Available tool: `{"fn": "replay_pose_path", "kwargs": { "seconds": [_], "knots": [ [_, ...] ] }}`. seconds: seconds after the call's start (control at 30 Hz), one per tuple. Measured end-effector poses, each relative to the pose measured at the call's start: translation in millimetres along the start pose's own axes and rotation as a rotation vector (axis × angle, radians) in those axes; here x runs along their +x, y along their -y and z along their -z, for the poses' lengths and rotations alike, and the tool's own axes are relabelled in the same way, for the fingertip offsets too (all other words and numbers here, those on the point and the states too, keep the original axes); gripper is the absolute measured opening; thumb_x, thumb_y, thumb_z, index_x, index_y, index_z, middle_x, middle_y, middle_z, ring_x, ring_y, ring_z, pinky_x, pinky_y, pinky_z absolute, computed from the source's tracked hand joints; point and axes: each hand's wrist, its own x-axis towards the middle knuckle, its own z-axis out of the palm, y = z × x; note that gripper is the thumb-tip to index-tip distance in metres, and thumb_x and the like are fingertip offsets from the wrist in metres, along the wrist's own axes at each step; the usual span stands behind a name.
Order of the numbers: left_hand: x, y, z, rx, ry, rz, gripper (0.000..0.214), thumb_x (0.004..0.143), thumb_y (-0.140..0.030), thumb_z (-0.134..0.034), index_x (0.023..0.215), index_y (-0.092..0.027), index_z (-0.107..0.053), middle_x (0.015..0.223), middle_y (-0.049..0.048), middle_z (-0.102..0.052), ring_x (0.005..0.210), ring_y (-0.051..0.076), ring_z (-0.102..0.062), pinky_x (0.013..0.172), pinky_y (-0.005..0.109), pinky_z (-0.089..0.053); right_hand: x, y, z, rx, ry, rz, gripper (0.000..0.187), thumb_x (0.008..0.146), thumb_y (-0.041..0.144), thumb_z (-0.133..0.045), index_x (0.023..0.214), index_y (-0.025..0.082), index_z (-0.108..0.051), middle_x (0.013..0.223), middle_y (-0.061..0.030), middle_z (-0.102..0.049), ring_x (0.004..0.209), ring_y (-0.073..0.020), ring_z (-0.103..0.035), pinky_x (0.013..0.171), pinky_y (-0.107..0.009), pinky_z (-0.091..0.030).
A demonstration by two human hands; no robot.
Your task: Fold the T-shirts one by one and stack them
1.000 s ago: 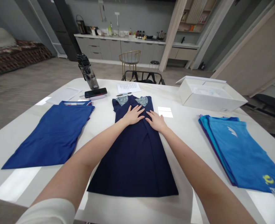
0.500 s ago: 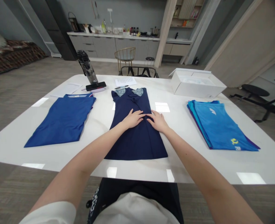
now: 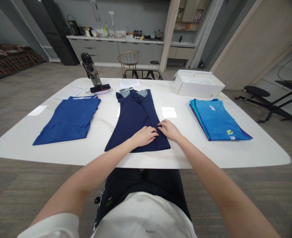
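A navy garment (image 3: 133, 117) with a pale patterned collar lies flat in front of me, its right side folded inward in a long strip. My left hand (image 3: 146, 135) rests on its lower half, fingers a little bent but apart. At the garment's right edge, my right hand (image 3: 169, 129) touches the folded strip with bent, separated fingers. The two hands are close together but not touching. To the left is a folded royal-blue shirt (image 3: 68, 119). A stack of folded bright-blue shirts (image 3: 216, 117) lies to the right, with purple and teal layers showing at its edges.
The white table (image 3: 180, 148) carries an open white box (image 3: 197, 84) at back right. A dark, clear-bodied handheld vacuum (image 3: 93, 74) stands at back left. Printed paper (image 3: 129, 83) and a pen (image 3: 126, 89) lie beyond the garment. A chair (image 3: 142, 73) stands behind the table.
Both hands have slid down the folded strip toward the garment's hem, and their fingers are more bent. The view has shifted, so the table sits higher in the picture.
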Motion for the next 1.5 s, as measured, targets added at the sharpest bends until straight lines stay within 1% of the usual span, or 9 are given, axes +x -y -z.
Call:
{"fn": "replay_pose_path", "kwargs": {
  "seconds": [0.17, 0.47, 0.57, 0.73, 0.9, 1.07, 1.17, 1.3, 1.5],
  "knots": [
    [-7.7, -30.2, 1.3, 0.004, 0.012, -0.040, 0.029, 0.103, -0.026, -0.048, 0.124, -0.024, -0.068, 0.127, 0.0089, -0.065, 0.113, 0.023, -0.059, 0.093, 0.037, -0.043, -28.6, 10.8, 7.3, 0.018, 0.031, 0.008, 0.020, 0.096, 0.023, -0.062, 0.109, 0.023, -0.076, 0.115, -0.0071, -0.065, 0.111, -0.0213, -0.062, 0.104, -0.034, -0.047],
    [-18.8, -47.8, -4.3, -0.077, -0.011, 0.014, 0.027, 0.104, -0.027, -0.049, 0.121, -0.028, -0.071, 0.129, 0.0054, -0.066, 0.116, 0.020, -0.059, 0.096, 0.035, -0.041, -72.6, 20.8, 4.6, 0.169, -0.053, -0.008, 0.019, 0.093, 0.030, -0.064, 0.105, 0.022, -0.077, 0.110, -0.0071, -0.064, 0.109, -0.0214, -0.063, 0.104, -0.037, -0.048],
    [-22.3, -54.9, -5.8, -0.072, -0.016, 0.043, 0.028, 0.104, -0.026, -0.048, 0.121, -0.028, -0.071, 0.128, 0.0042, -0.067, 0.116, 0.020, -0.060, 0.094, 0.034, -0.041, -88.6, 22.6, 4.6, 0.265, -0.078, -0.062, 0.020, 0.091, 0.025, -0.062, 0.103, 0.023, -0.077, 0.116, -0.0068, -0.067, 0.114, -0.0212, -0.064, 0.109, -0.039, -0.047],
    [-23.5, -65.1, -6.3, -0.118, -0.048, 0.143, 0.030, 0.106, -0.030, -0.044, 0.114, -0.026, -0.072, 0.123, 0.0048, -0.068, 0.113, 0.020, -0.061, 0.095, 0.035, -0.043, -113.9, 22.0, 9.4, 0.343, -0.041, -0.085, 0.039, 0.083, 0.012, -0.055, 0.114, 0.023, -0.075, 0.136, -0.0067, -0.065, 0.131, -0.0210, -0.058, 0.118, -0.039, -0.038],
    [-19.0, -70.9, -5.5, -0.290, -0.206, 0.243, 0.027, 0.105, -0.029, -0.043, 0.109, -0.023, -0.069, 0.114, 0.0052, -0.068, 0.107, 0.019, -0.063, 0.094, 0.033, -0.049, -121.9, 33.7, 9.5, 0.215, -0.043, -0.029, 0.039, 0.087, 0.028, -0.067, 0.125, 0.020, -0.069, 0.134, -0.0105, -0.064, 0.127, -0.0240, -0.059, 0.114, -0.041, -0.042],
    [-15.0, -77.7, 4.2, -0.430, -0.349, 0.269, 0.022, 0.104, -0.025, -0.043, 0.105, -0.021, -0.065, 0.110, 0.0066, -0.065, 0.105, 0.017, -0.063, 0.096, 0.032, -0.051, -114.7, 67.2, 7.2, -0.036, -0.134, -0.155, 0.045, 0.092, 0.045, -0.066, 0.129, 0.019, -0.062, 0.122, -0.0122, -0.067, 0.111, -0.0274, -0.065, 0.099, -0.041, -0.049],
    [-20.0, -75.9, 15.4, -0.439, -0.380, 0.276, 0.022, 0.104, -0.024, -0.042, 0.104, -0.021, -0.063, 0.109, 0.0068, -0.064, 0.105, 0.017, -0.062, 0.097, 0.032, -0.051, -110.4, 82.5, 6.3, -0.118, -0.135, -0.248, 0.038, 0.094, 0.037, -0.062, 0.128, 0.021, -0.059, 0.116, -0.0113, -0.069, 0.106, -0.0277, -0.066, 0.089, -0.038, -0.049],
    [-43.5, -66.1, 31.1, -0.345, -0.351, 0.249, 0.023, 0.105, -0.025, -0.040, 0.107, -0.022, -0.063, 0.111, 0.0069, -0.066, 0.107, 0.019, -0.061, 0.099, 0.035, -0.049, -110.9, 89.3, 5.1, -0.112, -0.096, -0.327, 0.040, 0.092, 0.020, -0.057, 0.132, 0.024, -0.055, 0.108, -0.0066, -0.071, 0.094, -0.0249, -0.068, 0.079, -0.034, -0.049],
    [-83.1, -64.7, 31.1, -0.104, -0.091, 0.241, 0.025, 0.105, -0.029, -0.042, 0.107, -0.023, -0.066, 0.115, 0.0056, -0.068, 0.107, 0.021, -0.059, 0.094, 0.037, -0.046, -119.1, 94.7, 6.9, -0.161, -0.034, -0.142, 0.034, 0.094, 0.016, -0.050, 0.122, 0.025, -0.068, 0.120, -0.0071, -0.068, 0.103, -0.0234, -0.067, 0.087, -0.033, -0.051]
  ]
}}
